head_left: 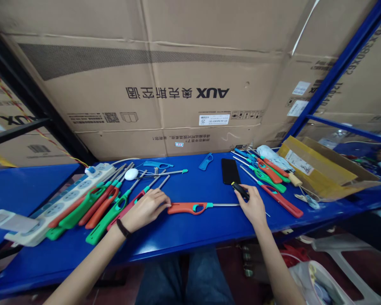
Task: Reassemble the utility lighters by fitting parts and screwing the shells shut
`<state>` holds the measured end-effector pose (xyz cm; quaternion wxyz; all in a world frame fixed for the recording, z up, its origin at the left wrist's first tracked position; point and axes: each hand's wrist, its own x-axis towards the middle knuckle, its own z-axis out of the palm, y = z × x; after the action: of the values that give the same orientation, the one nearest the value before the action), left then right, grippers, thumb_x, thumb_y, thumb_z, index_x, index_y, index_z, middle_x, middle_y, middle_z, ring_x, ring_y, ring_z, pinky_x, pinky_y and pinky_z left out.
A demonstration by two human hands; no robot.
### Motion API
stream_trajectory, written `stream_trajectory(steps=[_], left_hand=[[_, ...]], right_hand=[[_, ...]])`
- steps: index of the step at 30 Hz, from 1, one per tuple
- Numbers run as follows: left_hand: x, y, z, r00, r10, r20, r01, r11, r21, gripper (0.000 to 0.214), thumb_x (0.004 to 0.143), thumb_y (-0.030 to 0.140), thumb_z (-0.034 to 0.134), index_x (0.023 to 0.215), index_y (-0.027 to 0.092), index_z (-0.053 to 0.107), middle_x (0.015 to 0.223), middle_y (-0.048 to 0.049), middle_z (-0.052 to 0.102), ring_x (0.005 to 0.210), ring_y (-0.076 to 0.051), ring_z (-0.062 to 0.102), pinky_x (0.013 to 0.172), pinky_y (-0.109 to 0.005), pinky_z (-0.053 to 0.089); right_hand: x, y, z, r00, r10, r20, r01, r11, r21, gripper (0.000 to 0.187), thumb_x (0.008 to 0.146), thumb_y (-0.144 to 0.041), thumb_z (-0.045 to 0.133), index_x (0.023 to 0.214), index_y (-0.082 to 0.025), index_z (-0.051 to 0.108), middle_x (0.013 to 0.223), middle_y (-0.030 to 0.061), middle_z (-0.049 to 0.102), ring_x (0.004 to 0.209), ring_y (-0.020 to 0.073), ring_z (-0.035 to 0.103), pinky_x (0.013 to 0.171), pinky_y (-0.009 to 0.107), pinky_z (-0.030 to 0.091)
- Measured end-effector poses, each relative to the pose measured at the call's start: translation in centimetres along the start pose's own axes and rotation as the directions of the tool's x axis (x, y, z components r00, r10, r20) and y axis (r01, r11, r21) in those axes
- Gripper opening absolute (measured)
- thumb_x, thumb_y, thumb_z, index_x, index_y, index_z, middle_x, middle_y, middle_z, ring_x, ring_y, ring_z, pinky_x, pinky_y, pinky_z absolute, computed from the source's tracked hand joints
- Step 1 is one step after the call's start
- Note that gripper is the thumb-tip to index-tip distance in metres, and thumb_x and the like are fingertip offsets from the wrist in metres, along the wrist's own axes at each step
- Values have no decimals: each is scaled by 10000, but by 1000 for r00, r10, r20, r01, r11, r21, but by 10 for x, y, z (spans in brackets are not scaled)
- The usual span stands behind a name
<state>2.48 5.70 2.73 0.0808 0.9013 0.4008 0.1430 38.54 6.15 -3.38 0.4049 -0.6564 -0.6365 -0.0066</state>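
Note:
An orange long-nosed gas lighter [186, 207] lies across the front of the blue table, its metal tube pointing right. My left hand [146, 207] is closed, with its fingertips pinched at the butt end of that lighter's handle. In my right hand [252, 205] is a black screwdriver [241, 190] with a yellow end; its thin shaft comes out below the hand, beside the tip of the lighter's tube. The palm hides the middle of the screwdriver. A black phone [230, 170] rests on the table just behind my right hand.
Several green, red and orange lighters [109, 220] lean on a white power strip [70, 195] at left. More lighters [274, 192] lie at right by an open yellow-taped box [317, 169]. Blue handle parts [205, 162] lie behind. Cardboard [184, 51] walls the back.

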Motion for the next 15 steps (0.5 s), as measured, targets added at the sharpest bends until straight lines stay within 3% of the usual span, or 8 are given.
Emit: stream_trajectory(steps=[8, 15], left_hand=[[-2, 0, 10, 999, 27, -18, -27, 1000, 14, 207, 952, 223, 400, 865, 192, 586, 871, -34, 640, 849, -181, 538, 781, -307, 390], [-11, 8, 11, 987, 158, -42, -144, 962, 231, 271, 976, 191, 336, 888, 170, 592, 860, -56, 629, 821, -189, 518, 761, -315, 383]], right_hand=[[0, -1, -1, 1000, -5, -1, 5, 1000, 4, 329, 862, -481, 472, 1001, -212, 600, 920, 74, 606, 753, 213, 607, 634, 319, 480], [-1, -1, 0, 1000, 9, 2, -9, 1000, 1, 344, 857, -492, 477, 1008, -207, 596, 918, 71, 604, 742, 204, 601, 630, 313, 481]])
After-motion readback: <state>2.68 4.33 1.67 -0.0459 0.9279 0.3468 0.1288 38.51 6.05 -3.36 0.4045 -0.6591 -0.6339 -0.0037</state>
